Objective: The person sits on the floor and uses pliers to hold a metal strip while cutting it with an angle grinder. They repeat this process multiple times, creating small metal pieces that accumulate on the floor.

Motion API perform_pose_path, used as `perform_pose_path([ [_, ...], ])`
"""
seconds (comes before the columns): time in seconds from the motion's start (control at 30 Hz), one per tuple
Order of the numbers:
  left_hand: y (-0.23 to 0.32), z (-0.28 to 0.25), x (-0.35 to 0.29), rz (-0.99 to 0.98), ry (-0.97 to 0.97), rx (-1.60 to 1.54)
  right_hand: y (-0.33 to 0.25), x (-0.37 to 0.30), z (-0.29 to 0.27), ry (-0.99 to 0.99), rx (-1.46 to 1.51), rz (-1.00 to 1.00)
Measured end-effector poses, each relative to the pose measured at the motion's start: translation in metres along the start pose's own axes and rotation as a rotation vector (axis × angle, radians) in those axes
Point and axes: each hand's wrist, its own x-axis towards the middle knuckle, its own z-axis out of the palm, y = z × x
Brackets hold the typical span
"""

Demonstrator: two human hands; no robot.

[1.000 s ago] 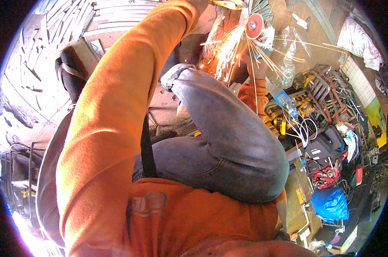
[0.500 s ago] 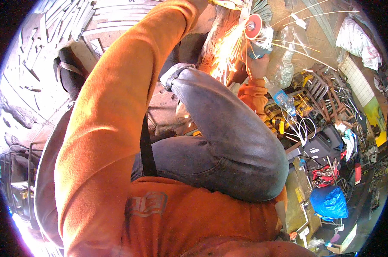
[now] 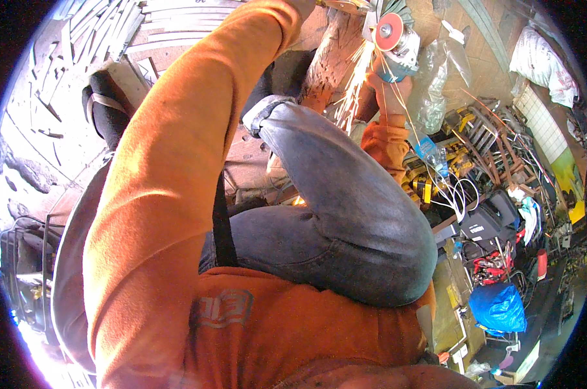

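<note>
My right hand (image 3: 393, 91) is closed round an angle grinder (image 3: 405, 55) with a blue-and-silver body. Its round red disc (image 3: 389, 32) faces up toward me. Thin streaks of sparks (image 3: 353, 91) fly down past a worn wooden log (image 3: 329, 61). At the top edge, my left hand (image 3: 302, 8) is mostly cut off by the picture's rim, and its fingers are hidden. Beside it, a yellowish metal piece (image 3: 346, 5) reaches toward the disc; whether the hand grips it does not show.
Light metal strips (image 3: 190, 19) lie at the far left. On the right are a clear plastic bottle (image 3: 431, 152), a heap of metal pieces (image 3: 494, 142), a black case (image 3: 484, 220) and a blue bag (image 3: 499, 308). My bent knee (image 3: 287, 123) rises between the arms.
The grinder and my right hand have shifted slightly right and nearer. The dense bright spark shower has thinned to a few streaks. My left arm has hardly moved.
</note>
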Motion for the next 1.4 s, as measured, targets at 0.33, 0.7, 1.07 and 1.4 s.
perform_pose_path([
  [0.33, 0.002, 0.001, -0.002, -0.001, 0.058, -0.004, 0.02, -0.008, -0.003, 0.033, -0.182, 0.013],
  [0.7, 0.002, -0.007, -0.004, 0.001, 0.014, -0.006, 0.004, 0.005, 0.001, 0.026, 0.07, -0.047],
  [1.07, 0.002, -0.001, -0.004, -0.001, 0.082, 0.028, 0.021, 0.003, -0.003, 0.023, -0.121, -0.057],
  [1.4, 0.002, -0.005, -0.003, 0.002, 0.024, -0.059, -0.019, 0.007, 0.002, 0.031, -0.012, 0.011],
])
